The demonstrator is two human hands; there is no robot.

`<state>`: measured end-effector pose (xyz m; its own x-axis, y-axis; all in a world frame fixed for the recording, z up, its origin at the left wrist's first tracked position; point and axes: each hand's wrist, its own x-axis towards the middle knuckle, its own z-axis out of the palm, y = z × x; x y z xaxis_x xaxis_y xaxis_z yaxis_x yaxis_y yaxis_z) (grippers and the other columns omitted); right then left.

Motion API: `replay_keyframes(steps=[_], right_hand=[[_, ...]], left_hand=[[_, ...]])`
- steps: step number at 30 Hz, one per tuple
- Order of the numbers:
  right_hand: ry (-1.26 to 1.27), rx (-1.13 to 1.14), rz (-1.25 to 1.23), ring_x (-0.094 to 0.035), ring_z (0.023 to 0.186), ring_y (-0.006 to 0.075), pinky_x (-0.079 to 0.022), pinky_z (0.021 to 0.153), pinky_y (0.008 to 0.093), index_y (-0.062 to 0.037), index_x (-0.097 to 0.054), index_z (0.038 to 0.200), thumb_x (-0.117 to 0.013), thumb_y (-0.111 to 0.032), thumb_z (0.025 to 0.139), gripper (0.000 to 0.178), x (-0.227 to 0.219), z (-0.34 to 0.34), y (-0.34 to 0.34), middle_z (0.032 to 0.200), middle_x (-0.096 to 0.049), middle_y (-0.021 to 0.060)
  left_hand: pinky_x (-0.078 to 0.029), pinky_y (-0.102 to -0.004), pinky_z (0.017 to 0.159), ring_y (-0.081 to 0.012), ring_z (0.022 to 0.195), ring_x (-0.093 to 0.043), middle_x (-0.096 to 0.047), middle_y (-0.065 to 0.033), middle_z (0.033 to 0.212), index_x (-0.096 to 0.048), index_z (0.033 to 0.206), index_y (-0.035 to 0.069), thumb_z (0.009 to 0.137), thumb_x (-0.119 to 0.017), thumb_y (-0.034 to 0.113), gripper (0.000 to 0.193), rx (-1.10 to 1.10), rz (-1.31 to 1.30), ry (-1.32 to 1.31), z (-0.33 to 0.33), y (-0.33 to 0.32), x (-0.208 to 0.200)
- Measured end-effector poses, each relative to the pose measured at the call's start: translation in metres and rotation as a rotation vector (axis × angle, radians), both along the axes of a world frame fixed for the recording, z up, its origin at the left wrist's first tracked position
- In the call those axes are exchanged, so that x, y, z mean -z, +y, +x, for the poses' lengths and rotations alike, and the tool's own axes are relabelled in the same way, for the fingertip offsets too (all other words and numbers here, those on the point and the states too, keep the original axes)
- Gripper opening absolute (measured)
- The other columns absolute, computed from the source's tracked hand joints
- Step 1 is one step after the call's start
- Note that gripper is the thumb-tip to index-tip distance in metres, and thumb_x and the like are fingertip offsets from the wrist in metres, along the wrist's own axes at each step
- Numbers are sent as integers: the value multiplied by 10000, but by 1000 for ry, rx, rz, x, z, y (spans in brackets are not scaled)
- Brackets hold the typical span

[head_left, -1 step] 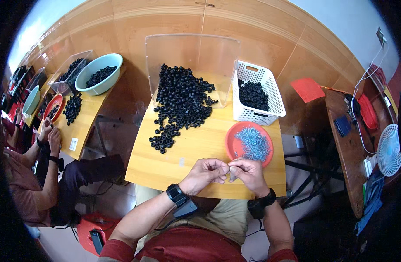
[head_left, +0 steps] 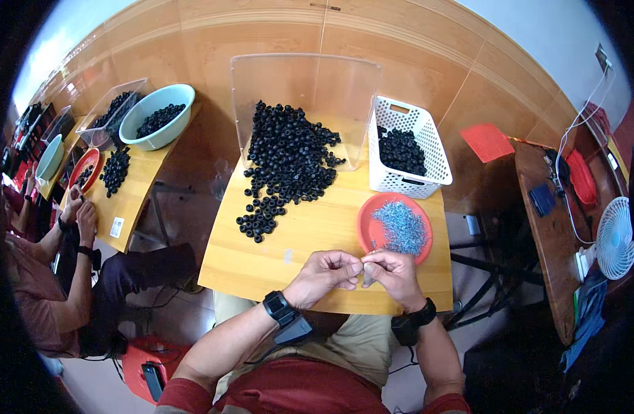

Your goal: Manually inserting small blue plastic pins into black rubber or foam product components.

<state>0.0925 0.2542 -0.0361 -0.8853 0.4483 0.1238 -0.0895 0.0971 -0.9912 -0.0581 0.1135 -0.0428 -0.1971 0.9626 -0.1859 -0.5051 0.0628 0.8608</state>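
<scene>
My left hand (head_left: 330, 277) and my right hand (head_left: 394, 274) meet fingertip to fingertip over the near edge of the wooden table (head_left: 251, 272). Both are closed in a pinch, and what lies between the fingertips is too small and covered to name. Just beyond my right hand sits a round red plate (head_left: 369, 207) holding a heap of small silvery-blue pieces (head_left: 404, 229). Farther off, a big pile of small black ring-shaped parts (head_left: 289, 152) spreads out of a clear plastic bin (head_left: 306, 69) tipped toward me.
A white perforated basket (head_left: 437, 155) with more black parts stands at the far right of the table. To the left, a co-worker (head_left: 61, 290) sits at another table with a pale green basin (head_left: 151, 141). A brown side table (head_left: 548, 255) and a fan (head_left: 615, 238) are at the right.
</scene>
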Motion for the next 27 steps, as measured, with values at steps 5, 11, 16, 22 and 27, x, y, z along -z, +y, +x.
replay_keyframes(steps=[5, 11, 16, 22, 27], right_hand=[[-32, 6, -62, -668, 696, 151, -554, 611, 265, 62, -633, 1028, -626, -57, 942, 146, -6, -4, -4, 873, -662, 91], [-69, 3, -58, -656, 677, 112, -550, 619, 249, 37, -641, 1008, -634, -111, 951, 159, -1, -11, -8, 819, -679, 68], [-98, -8, -56, -657, 677, 106, -553, 622, 249, 34, -651, 1005, -641, -118, 947, 163, 2, -14, -11, 827, -688, 69], [-125, -1, -61, -658, 689, 103, -555, 628, 248, 30, -657, 1003, -649, -109, 940, 153, 5, -19, -15, 844, -692, 55], [-116, -7, -69, -658, 695, 98, -554, 629, 241, 24, -659, 1003, -647, -93, 938, 135, 10, -24, -19, 850, -692, 51]], left_hand=[[-569, -250, 815, -117, 871, -668, -691, -73, 998, -651, 1132, -22, 932, -659, 94, 232, -72, -2, 12, -2, -7, -2], [-570, -262, 845, -123, 900, -667, -692, -86, 1013, -646, 1140, -31, 913, -663, 33, 236, -131, 51, 99, -9, -17, 9], [-551, -239, 796, -95, 865, -648, -706, -65, 980, -668, 1110, -17, 885, -697, 23, 230, -195, 63, 188, -12, -22, 16], [-515, -220, 717, -56, 767, -607, -705, -6, 880, -707, 1023, 25, 832, -769, 67, 205, -293, 28, 335, -12, -25, 16], [-520, -222, 727, -62, 776, -611, -701, -6, 880, -703, 1024, 19, 825, -768, 39, 210, -355, 93, 231, -13, -25, 26]])
